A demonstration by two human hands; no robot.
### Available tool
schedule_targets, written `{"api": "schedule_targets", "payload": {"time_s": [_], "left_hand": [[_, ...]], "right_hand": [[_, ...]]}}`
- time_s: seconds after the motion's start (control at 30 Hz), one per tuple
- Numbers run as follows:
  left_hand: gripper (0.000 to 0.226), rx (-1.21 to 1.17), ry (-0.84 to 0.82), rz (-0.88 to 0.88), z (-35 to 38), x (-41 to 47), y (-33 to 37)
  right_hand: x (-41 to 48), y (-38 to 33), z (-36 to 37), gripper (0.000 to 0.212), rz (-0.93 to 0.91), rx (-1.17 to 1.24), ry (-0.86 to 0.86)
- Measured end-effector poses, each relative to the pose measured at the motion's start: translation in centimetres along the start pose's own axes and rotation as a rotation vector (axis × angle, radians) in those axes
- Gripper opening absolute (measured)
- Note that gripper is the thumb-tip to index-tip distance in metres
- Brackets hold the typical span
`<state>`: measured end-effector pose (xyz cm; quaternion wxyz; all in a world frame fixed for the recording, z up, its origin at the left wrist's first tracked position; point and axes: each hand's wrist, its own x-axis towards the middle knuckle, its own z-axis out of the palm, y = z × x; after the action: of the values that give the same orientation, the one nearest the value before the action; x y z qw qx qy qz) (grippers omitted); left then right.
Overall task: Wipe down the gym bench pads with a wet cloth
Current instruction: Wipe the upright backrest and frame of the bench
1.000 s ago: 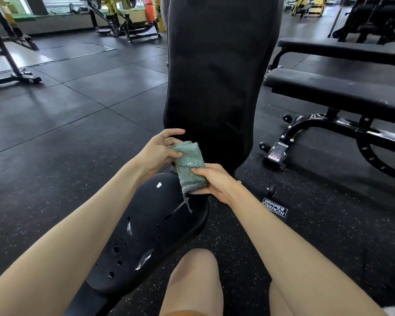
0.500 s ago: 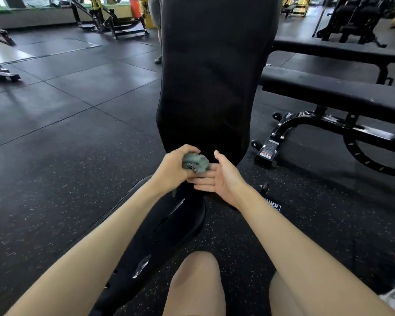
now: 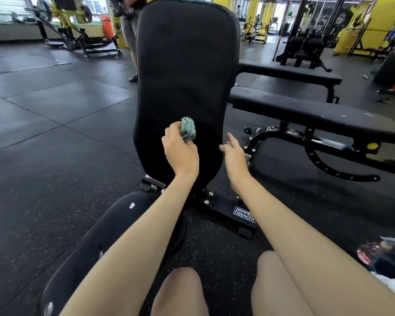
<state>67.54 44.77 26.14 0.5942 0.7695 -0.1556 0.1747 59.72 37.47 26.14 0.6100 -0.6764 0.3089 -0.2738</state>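
Note:
A tall black back pad stands upright in front of me. My left hand grips a bunched green cloth and holds it against the lower part of that pad. My right hand hovers beside the pad's lower right edge, fingers loosely spread and holding nothing. The black seat pad, worn with small tears, stretches toward me at lower left, partly under my left forearm.
Two flat black benches stand to the right on a black frame. A person stands behind the back pad. Yellow machines line the far wall. Rubber floor tiles spread out to the left. A bag lies at lower right.
My left hand took the cloth alone and lifted it onto the back pad. My right hand let go and moved off to the right. My view tilted upward.

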Motion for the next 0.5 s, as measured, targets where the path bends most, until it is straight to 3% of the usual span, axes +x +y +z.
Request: {"api": "schedule_targets", "payload": {"time_s": [0.1, 0.2, 0.27, 0.33, 0.43, 0.5], "left_hand": [[0.049, 0.043, -0.055, 0.256, 0.5, -2.1, -1.1], [0.053, 0.107, -0.239, 0.564, -0.2, -2.9, -3.5], [0.054, 0.113, -0.344, 0.680, -1.2, -2.8, -4.7], [0.054, 0.060, -0.271, 0.565, -1.8, -2.0, -4.7], [0.048, -0.064, -0.035, 0.184, -1.5, 0.5, -2.6], [0.046, -0.107, 0.011, 0.084, -0.6, 1.4, -1.2]], "right_hand": [[0.6, 0.0, -0.2, 0.045, 0.068, 0.107, -0.032], [0.9, 0.1, -1.0, 0.041, 0.055, 0.163, -0.007], [1.4, 0.3, -1.4, 0.045, 0.049, 0.161, -0.008], [1.4, 0.0, -1.3, 0.048, 0.057, 0.121, -0.041], [1.7, -0.1, -1.4, 0.045, 0.042, 0.013, -0.126], [1.6, 0.0, -1.7, 0.044, 0.007, -0.036, -0.164]]}}
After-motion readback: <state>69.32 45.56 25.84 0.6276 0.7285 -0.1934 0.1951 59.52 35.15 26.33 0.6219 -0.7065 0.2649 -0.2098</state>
